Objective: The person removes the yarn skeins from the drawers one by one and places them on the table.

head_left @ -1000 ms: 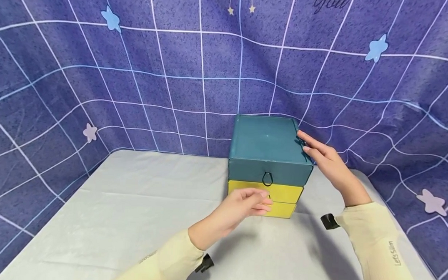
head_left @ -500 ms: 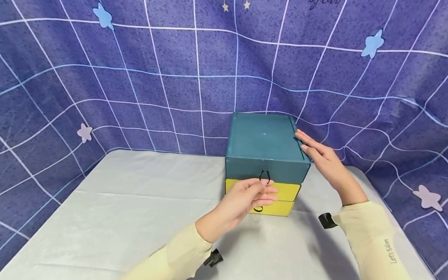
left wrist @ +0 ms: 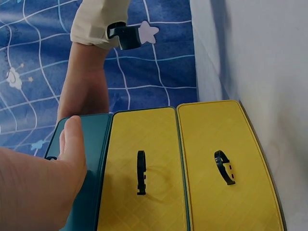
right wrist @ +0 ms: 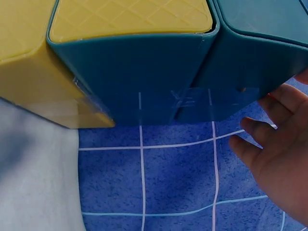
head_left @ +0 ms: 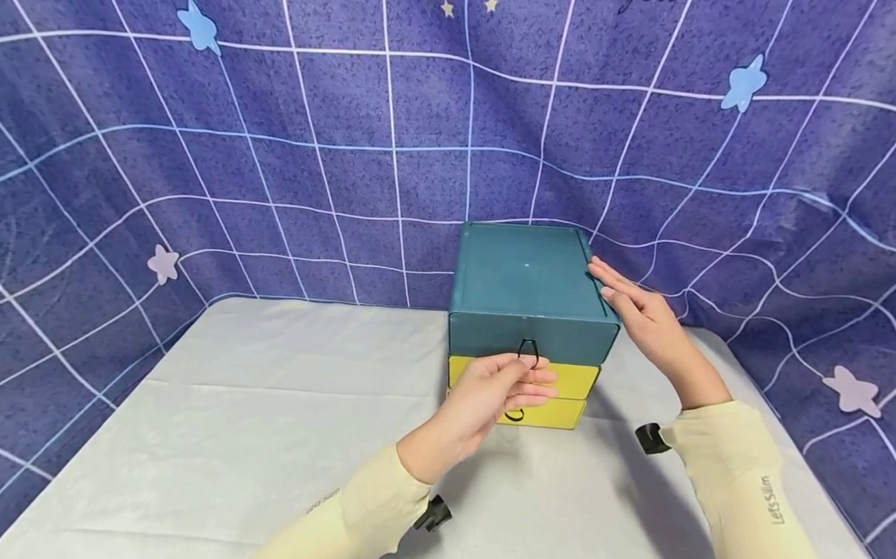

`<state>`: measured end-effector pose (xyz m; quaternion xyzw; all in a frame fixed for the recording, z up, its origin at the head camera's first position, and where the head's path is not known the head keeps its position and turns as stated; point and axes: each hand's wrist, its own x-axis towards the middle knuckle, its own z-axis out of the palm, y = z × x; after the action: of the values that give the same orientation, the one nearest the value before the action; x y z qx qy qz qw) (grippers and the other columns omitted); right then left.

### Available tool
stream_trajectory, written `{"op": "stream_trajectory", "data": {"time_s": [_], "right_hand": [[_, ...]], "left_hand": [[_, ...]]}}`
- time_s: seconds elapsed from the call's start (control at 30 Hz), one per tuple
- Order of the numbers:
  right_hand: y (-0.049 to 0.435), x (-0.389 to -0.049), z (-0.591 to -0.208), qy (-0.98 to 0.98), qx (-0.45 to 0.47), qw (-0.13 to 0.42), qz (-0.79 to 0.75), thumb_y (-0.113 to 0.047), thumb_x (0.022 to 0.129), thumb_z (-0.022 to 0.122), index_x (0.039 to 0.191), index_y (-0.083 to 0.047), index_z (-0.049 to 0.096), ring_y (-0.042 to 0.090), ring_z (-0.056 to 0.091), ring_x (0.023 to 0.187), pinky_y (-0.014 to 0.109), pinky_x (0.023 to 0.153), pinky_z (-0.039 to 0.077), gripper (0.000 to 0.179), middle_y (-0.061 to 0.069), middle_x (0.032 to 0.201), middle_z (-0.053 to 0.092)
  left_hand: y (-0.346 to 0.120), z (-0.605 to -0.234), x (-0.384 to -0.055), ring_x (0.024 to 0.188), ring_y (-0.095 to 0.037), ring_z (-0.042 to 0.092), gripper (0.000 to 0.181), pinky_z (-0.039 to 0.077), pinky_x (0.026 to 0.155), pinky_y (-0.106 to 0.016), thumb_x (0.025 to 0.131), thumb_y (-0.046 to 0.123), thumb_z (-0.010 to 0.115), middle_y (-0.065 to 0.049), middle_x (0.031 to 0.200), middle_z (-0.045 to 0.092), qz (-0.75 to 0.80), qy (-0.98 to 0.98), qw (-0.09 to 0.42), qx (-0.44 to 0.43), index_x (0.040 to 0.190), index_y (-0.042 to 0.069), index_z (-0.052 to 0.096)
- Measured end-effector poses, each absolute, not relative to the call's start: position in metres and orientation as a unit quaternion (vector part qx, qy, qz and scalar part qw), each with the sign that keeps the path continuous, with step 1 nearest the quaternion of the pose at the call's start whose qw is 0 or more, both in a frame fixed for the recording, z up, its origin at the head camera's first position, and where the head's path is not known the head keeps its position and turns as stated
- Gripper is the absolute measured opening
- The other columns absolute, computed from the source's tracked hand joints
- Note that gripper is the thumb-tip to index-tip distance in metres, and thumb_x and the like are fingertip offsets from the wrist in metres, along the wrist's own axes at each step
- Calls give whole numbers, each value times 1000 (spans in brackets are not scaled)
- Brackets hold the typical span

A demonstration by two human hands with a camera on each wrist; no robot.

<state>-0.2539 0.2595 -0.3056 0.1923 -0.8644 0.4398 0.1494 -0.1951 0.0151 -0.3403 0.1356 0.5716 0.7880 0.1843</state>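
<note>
The left hand (head_left: pixel 480 404) pinched the black loop (head_left: pixel 529 343) on the teal drawer box (head_left: pixel 519 270), which sat atop two yellow drawers (head_left: pixel 558 413) on the worktop (head_left: pixel 283 439). Farther back, the right hand (head_left: pixel 647 323) rested straight-fingered against the box's right edge, before a blue starry cloth (head_left: pixel 332 174).

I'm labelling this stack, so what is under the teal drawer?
A yellow drawer, then another yellow drawer, then the white cloth. Both drawers' insides and the cloth beneath the stack are covered.
</note>
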Motion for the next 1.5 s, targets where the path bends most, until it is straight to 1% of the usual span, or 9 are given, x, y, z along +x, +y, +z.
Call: {"op": "stream_trajectory", "data": {"time_s": [0.13,0.33,0.57,0.63,0.8,0.97,1.1,1.3,1.5], "right_hand": [[259,-252,-303,-873,191,150,423,-22,103,44,141,-18,50,16,30,140,34,115,24,39,-5,149,40],[260,-251,-300,-872,202,150,421,-24,103,44,141,-19,50,17,29,141,25,113,25,39,-5,150,40],[259,-254,-303,-877,181,150,419,-24,102,47,140,-19,52,15,31,140,39,111,29,38,-6,149,41],[258,-254,-303,-879,181,156,412,-23,102,48,140,-19,52,16,32,139,33,110,31,38,-5,149,41],[255,-252,-303,-876,193,171,408,-23,102,48,140,-17,52,16,35,137,9,99,31,39,-2,148,43],[256,-252,-304,-874,201,179,404,-22,102,49,140,-15,51,16,37,136,5,96,30,39,1,148,43],[259,-253,-306,-874,210,186,396,-19,102,49,139,-13,52,16,38,135,5,96,30,38,4,147,44],[260,-250,-302,-883,208,186,377,-23,101,50,139,-18,54,16,39,135,8,97,30,38,-4,147,45],[261,-250,-300,-886,202,173,381,-24,101,51,139,-19,53,17,36,136,25,106,33,38,-5,147,44]], "left_hand": [[14,-341,-192,94,-27,69,29,55,86,-34,100,6,47,-22,107,68,788,571,183,138,117,-15,57],[11,-339,-185,92,-26,70,28,56,85,-33,99,8,50,-22,106,68,784,576,189,133,116,-13,59],[5,-336,-173,93,-25,69,30,56,84,-34,99,12,52,-23,104,68,776,583,197,137,116,-12,60],[4,-337,-170,92,-25,69,31,56,84,-34,99,13,53,-23,104,68,772,587,198,144,116,-12,59],[0,-338,-166,90,-23,70,32,56,83,-32,99,14,52,-22,103,69,759,597,206,158,116,-11,60],[-2,-337,-160,91,-25,70,27,57,82,-33,99,10,49,-19,102,70,753,601,210,168,113,-9,62],[-4,-336,-153,92,-26,70,26,57,82,-33,99,11,49,-19,101,70,747,603,218,174,111,-8,62],[-8,-335,-144,90,-26,70,29,57,82,-34,99,17,53,-20,101,70,741,604,232,182,109,-8,62],[-11,-334,-137,91,-28,70,30,57,82,-33,100,17,52,-21,101,69,733,605,248,187,108,-9,62]]}}
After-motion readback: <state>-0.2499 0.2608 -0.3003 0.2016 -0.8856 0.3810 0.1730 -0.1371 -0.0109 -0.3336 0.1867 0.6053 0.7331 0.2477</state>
